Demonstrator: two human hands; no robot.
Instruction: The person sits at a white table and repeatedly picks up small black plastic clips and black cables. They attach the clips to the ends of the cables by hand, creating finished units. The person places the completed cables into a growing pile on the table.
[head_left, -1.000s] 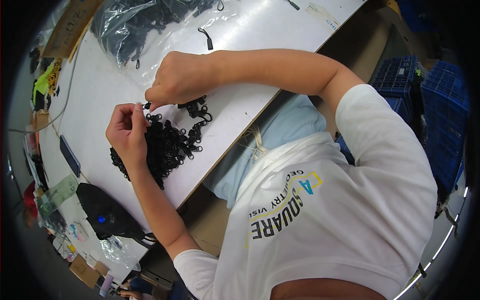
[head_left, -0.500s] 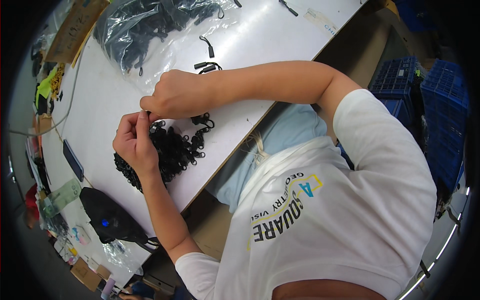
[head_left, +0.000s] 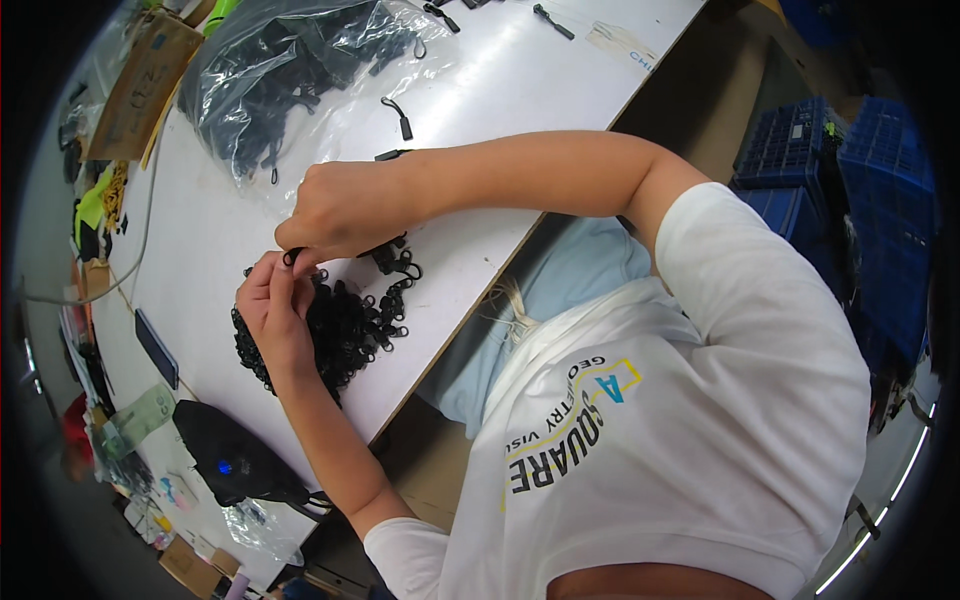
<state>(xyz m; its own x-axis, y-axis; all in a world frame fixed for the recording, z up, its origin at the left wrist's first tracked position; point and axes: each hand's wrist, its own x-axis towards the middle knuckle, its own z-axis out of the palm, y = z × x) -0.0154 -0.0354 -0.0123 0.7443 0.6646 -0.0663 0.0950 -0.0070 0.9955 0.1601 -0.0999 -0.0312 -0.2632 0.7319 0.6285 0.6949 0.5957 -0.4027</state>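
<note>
Both my hands meet over the white table, fingertips together around a small black piece with a ring-shaped end (head_left: 291,257). My left hand (head_left: 272,310) pinches from below, its thumb and forefinger closed at the piece. From above, my right hand (head_left: 350,210) is curled with its fingers pressed together at the same spot; what lies inside its grip is hidden. Beneath and beside my left hand spreads a pile of small black ring-ended pieces (head_left: 350,330), partly covered by that hand. Beyond my right hand lies a black zipper pull with a cord loop (head_left: 404,125).
A clear plastic bag of black cord pulls (head_left: 300,80) covers the far part of the table (head_left: 460,250). To the left are a phone (head_left: 156,347), a black pouch (head_left: 230,455) and a cable (head_left: 148,210). Blue crates (head_left: 880,220) stand at right.
The black ring end now shows between my fingertips, where it was mostly hidden before. My hands stay together and have shifted only slightly; the whole view has moved a little.
</note>
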